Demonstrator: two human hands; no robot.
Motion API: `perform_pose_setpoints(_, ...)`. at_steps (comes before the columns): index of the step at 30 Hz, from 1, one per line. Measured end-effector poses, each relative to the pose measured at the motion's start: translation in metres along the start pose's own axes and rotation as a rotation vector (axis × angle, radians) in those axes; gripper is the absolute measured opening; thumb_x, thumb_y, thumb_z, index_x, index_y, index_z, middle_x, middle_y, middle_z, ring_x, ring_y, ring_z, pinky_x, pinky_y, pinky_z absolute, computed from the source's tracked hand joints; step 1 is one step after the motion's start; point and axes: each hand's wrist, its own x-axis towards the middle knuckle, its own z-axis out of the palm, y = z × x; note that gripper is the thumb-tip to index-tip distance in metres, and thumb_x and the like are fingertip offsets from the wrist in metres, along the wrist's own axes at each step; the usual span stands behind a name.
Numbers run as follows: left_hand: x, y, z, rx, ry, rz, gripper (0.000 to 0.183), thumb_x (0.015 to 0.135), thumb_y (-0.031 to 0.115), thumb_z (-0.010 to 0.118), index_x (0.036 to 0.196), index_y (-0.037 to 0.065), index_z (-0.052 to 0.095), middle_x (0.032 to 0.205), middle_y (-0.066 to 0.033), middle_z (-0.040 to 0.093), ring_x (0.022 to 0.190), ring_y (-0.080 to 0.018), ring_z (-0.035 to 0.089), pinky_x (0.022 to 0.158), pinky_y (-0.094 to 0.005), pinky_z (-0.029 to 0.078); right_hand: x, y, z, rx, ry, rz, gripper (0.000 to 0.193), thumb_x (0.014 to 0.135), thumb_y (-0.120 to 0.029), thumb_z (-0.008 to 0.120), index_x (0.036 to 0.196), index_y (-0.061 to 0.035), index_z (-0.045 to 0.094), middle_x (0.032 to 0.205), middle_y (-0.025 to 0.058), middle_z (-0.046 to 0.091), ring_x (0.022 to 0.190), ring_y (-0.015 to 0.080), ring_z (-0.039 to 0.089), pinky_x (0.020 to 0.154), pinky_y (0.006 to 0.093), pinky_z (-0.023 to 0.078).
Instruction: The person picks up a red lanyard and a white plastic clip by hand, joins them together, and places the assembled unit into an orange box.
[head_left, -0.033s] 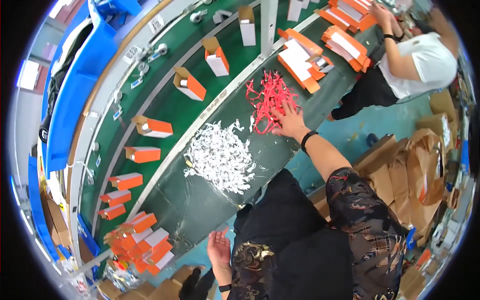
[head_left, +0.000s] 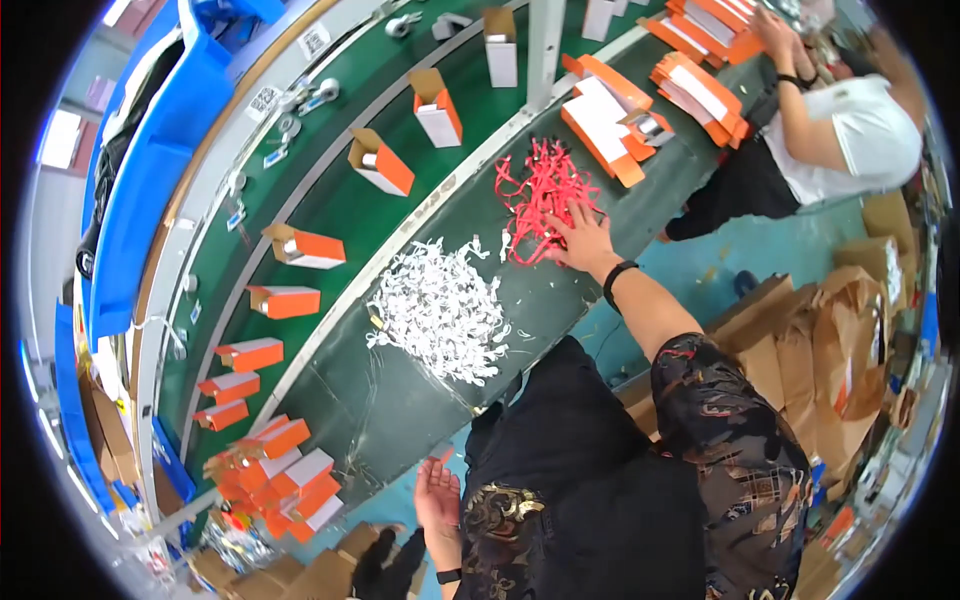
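Observation:
My right hand (head_left: 585,240) rests on the near side of a tangled pile of red straps (head_left: 545,195), its fingers spread and partly over them. Whether any strap is between the fingers I cannot see. To the left of that pile lies a heap of small looped white cords (head_left: 440,315) on the dark green work surface (head_left: 375,410). My left hand (head_left: 437,495) hangs off the near edge of the table, palm turned up and fingers stretched, holding nothing.
Orange-and-white boxes (head_left: 380,168) stand in a row on the green conveyor (head_left: 330,200) behind a raised rail. More boxes are heaped at the lower left (head_left: 285,475). Opened cartons (head_left: 605,115) lie at far right, where a co-worker (head_left: 840,120) sits. Brown paper bags (head_left: 800,350) stand right.

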Motion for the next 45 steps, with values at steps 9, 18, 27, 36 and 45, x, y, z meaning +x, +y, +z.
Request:
perform_pose_setpoints(9,-0.013,-0.031,-0.001,-0.067,0.152,0.042,0.024,0.097,0.035,0.058,0.109,0.014,0.060,0.097,0.0015,0.063,0.085,-0.0153,0.058,0.081,-0.0342,0.047,0.015,0.014,0.034,0.527,0.155,-0.095,0.026,0.083,-0.002,0.062,0.106,-0.0094,0.070,0.101,0.0117,0.066,0.090,0.0300,0.064,0.081,0.0356,0.052)
perform_pose_setpoints(18,0.018,0.028,0.024,-0.012,-0.079,0.149,0.019,0.097,0.025,0.059,0.108,0.010,0.060,0.097,-0.0031,0.065,0.083,-0.0163,0.062,0.076,-0.0337,0.051,-0.007,-0.042,-0.179,1.668,-0.328,0.015,0.020,0.092,0.006,0.051,0.108,0.0036,0.063,0.096,0.0102,0.070,0.081,0.0162,0.069,0.074,0.0297,0.058)
perform_pose_setpoints(27,0.029,0.086,0.048,0.530,-0.477,0.638,0.061,0.080,0.026,0.080,0.129,0.003,0.050,0.123,-0.0104,0.057,0.112,-0.0206,0.056,0.096,-0.0346,0.045,-0.138,-0.176,-0.310,1.337,-0.534,-0.316,0.020,0.086,0.010,0.057,0.101,0.0026,0.068,0.086,0.0013,0.068,0.072,0.0051,0.061,0.062,0.0199,0.048)
perform_pose_setpoints(36,-0.042,0.115,0.105,0.641,-1.053,1.065,0.113,0.057,0.043,0.091,0.143,0.000,0.033,0.143,-0.0231,0.039,0.133,-0.0380,0.040,0.110,-0.0472,0.033,-0.212,-0.330,-0.348,1.138,-0.831,-0.477,0.020,0.082,0.012,0.062,0.100,0.0072,0.068,0.097,0.0086,0.067,0.086,0.0120,0.062,0.076,0.0255,0.050)
perform_pose_setpoints(45,0.019,0.139,0.006,0.304,-0.728,0.473,0.033,0.088,0.009,0.070,0.119,0.004,0.059,0.103,-0.0056,0.069,0.088,-0.0132,0.066,0.073,-0.0278,0.054,-0.145,-0.431,-0.264,1.119,-0.993,-0.414,0.021,0.089,0.002,0.062,0.109,0.0015,0.067,0.088,0.0018,0.069,0.077,0.0059,0.061,0.069,0.0233,0.051)
